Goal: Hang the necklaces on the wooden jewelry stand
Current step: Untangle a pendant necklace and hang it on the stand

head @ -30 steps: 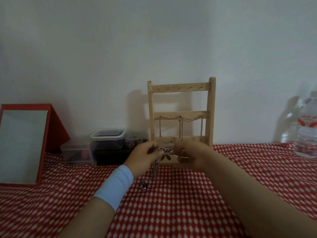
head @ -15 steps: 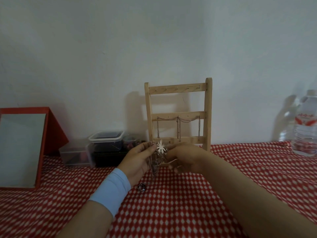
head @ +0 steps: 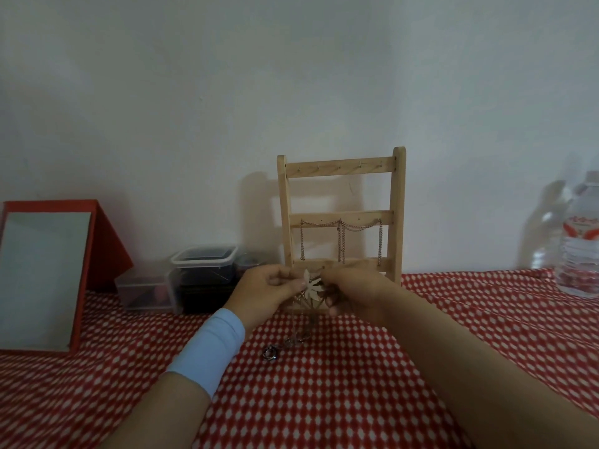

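Fingers of the left hand and the right hand pinch a flower-pendant necklace between them, both curled on it. Its chain hangs toward 6 o'clock onto the red-and-white checked tablecloth, near a small ring-shaped charm; whether the two join, I cannot tell. A light blue wristband wraps the left wrist. At 12 o'clock from the hands, the wooden jewelry stand is upright by the wall, a chain necklace draped from its middle rail. Clear plastic containers sit at 10 o'clock, a red-framed mirror at 9 o'clock, a water bottle at 3 o'clock.
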Available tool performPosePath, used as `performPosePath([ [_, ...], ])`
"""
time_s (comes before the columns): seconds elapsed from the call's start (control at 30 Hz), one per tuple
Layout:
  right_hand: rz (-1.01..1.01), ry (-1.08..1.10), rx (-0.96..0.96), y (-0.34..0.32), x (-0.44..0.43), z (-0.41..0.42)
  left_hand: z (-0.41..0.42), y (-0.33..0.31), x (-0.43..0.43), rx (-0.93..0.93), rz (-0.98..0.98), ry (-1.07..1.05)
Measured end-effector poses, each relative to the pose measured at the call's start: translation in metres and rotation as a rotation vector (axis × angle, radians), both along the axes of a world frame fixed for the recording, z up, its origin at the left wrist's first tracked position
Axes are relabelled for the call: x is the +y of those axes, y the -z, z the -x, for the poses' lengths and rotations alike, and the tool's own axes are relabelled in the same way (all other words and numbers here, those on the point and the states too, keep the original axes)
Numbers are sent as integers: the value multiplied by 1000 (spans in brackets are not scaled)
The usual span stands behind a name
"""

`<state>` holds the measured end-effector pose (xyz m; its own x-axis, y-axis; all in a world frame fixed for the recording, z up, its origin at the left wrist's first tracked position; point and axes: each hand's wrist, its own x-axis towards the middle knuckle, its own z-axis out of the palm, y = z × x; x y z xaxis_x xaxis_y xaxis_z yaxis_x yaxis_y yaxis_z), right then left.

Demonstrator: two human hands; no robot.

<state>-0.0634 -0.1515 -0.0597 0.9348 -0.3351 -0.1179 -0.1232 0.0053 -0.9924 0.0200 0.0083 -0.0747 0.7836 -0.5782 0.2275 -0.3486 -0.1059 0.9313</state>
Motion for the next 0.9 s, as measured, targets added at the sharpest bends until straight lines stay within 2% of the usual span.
performPosePath([
  [0.23, -18, 69, -8, 5, 1, -2, -10, -7, 9, -82, -246, 125],
  [0.33, 3, 167, -9, 4, -3, -3, -8, -5, 6, -91, -241, 135],
  [0.4, 109, 175, 56, 2, -5, -2, -7, -5, 4, -46, -133, 123],
  [0.47, 338, 139, 139, 3, -7, -2, -6, -5, 3, 47, 36, 96],
  [0.53, 503, 101, 95, 6, -5, -4, -4, -5, 0, 128, 183, 68],
  [0.57, 505, 74, 24, 7, -3, -5, -2, -7, -2, 165, 241, 59],
  [0.67, 282, -150, -169, 8, 0, -3, 2, -12, -6, 242, 373, 45],
  [0.8, 42, -329, -269, 11, -1, -6, 4, -20, -4, 261, 506, 5],
  [0.9, 31, -429, -245, 13, -4, -4, 2, -25, -2, 314, 634, 7],
])
